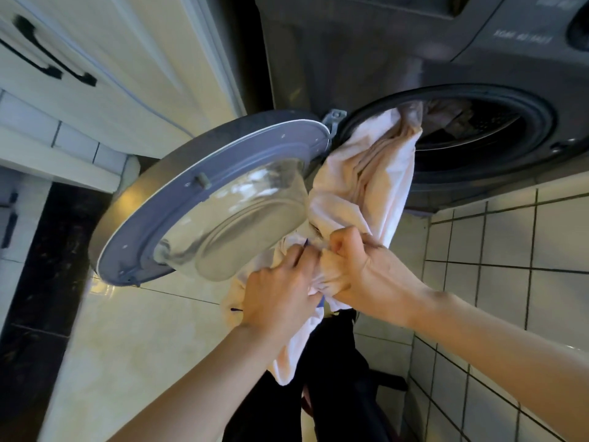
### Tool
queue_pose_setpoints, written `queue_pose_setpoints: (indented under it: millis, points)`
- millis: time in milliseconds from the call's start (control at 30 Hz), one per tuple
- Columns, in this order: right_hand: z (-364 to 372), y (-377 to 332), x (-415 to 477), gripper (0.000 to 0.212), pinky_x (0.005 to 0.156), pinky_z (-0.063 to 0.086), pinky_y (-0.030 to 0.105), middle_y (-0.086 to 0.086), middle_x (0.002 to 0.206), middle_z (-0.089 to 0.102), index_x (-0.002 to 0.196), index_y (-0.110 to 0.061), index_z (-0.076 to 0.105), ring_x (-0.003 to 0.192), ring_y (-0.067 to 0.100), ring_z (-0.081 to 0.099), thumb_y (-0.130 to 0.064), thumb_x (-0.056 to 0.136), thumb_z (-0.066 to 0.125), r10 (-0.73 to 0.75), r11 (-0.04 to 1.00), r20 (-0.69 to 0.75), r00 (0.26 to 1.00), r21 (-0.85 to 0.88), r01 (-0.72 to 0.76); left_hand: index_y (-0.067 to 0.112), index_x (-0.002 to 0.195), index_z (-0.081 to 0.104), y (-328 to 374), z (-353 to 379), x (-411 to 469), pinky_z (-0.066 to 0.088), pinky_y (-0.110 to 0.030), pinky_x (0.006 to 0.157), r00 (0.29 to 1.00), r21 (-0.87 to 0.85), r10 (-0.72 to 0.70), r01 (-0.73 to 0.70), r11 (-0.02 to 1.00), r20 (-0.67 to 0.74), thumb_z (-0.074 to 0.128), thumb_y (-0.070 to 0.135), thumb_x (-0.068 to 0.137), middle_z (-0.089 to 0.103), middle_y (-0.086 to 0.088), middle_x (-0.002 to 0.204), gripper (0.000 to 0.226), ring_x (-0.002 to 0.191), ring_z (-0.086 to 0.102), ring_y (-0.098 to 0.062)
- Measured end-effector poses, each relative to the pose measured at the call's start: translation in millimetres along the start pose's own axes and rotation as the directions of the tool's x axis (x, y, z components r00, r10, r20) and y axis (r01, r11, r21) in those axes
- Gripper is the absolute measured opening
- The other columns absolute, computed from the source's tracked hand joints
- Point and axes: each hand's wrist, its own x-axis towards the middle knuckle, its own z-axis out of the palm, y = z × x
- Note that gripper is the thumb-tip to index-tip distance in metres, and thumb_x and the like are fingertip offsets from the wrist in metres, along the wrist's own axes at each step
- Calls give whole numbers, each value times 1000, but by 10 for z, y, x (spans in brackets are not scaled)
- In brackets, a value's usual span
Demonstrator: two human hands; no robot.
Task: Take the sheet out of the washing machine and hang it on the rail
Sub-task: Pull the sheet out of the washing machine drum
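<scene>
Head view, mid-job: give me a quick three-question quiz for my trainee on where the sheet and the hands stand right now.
1. True or false: the sheet is completely out of the washing machine drum.
2. Pick one. The left hand and the right hand are: A) both gripping the bunched sheet; B) both resting on the floor; C) one on the sheet, one idle.
3. Fill in: the washing machine door stands ____.

Key: 1 false, because the sheet trails from the drum opening down to the hands. 2 A. 3 open.
</scene>
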Motion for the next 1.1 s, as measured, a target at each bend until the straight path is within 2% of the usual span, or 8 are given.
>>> queue_pose_setpoints:
  millis: [100, 200, 300, 500, 767, 933, 1033, 1100]
  points:
    - [-134, 69, -12, 70, 80, 23, -5, -1, 93, 64, 116, -16, 26, 84, 22, 60, -27, 68, 77, 29, 995, 179, 983, 88, -46, 21, 81, 65, -93, -50, -36, 25, -19, 39, 997, -38, 43, -46, 998, -62, 82, 26, 46, 63, 9, 73, 39, 36, 47, -24]
    - [-154, 324, 109, 86, 96, 26, 10, -5, 121, 56, 131, -29, 28, 118, 15, 47, -53, 63, 75, 7, 1000, 450, 893, -17, 1, 20, 65, 54, -96, -146, -69, 18, -18, 42, 988, -44, 100, -106, 993, -114, 72, 18, 45, 55, 5, 63, 27, 38, 42, -24]
    - [-39, 612, 297, 97, 114, 16, 29, -12, 137, 42, 139, -33, 27, 135, 10, 26, -58, 57, 75, -58, 985, 608, 792, -96, 145, 20, 61, 49, -114, -232, -90, 17, -20, 43, 984, -52, 96, -104, 993, -149, 61, 16, 53, 54, 4, 64, 16, 39, 41, -25]
    - [244, 788, 656, 107, 103, 14, 29, -15, 147, 27, 142, -51, -4, 130, 16, 21, -53, 67, 73, -58, 985, 659, 750, -86, 152, 21, 61, 41, -195, -378, -77, 15, -20, 45, 973, -92, 14, -36, 995, -229, 54, 15, 58, 42, 5, 61, 15, 48, 19, -19]
    - [480, 719, 641, 96, 111, 16, 43, -12, 140, 40, 142, -40, 18, 132, 23, 23, -52, 66, 76, 46, 995, 786, 617, -93, 45, 19, 62, 49, -449, -354, -211, 23, -21, 37, 985, -76, -52, 40, 996, -165, 61, 10, 56, 45, 4, 60, 16, 44, 29, -21]
    - [476, 715, 485, 70, 108, 8, 28, -17, 137, 35, 134, -38, 30, 131, 9, 26, -49, 77, 68, 11, 994, 851, 526, 50, -102, 20, 65, 44, -451, -357, -200, 18, -19, 43, 982, -77, -119, 109, 991, -147, 69, 6, 51, 47, 4, 61, 32, 42, 26, -23]
    - [318, 754, 332, 108, 115, 15, 35, -7, 148, 22, 146, -33, 12, 134, 14, 18, -53, 65, 80, 107, 963, 875, 472, 27, -269, 19, 67, 44, -481, -328, -182, 25, -22, 39, 977, -87, -187, 179, 980, -105, 72, 5, 48, 46, 3, 62, 36, 38, 34, -30]
    - [237, 788, 200, 122, 116, 19, 43, -7, 151, 15, 145, -38, 2, 140, 20, 13, -65, 55, 79, 135, 973, 852, 505, -17, -232, 17, 67, 46, -476, -322, -162, 31, -25, 38, 967, -102, -239, 229, 968, -93, 69, 7, 49, 46, 4, 61, 31, 40, 38, -32]
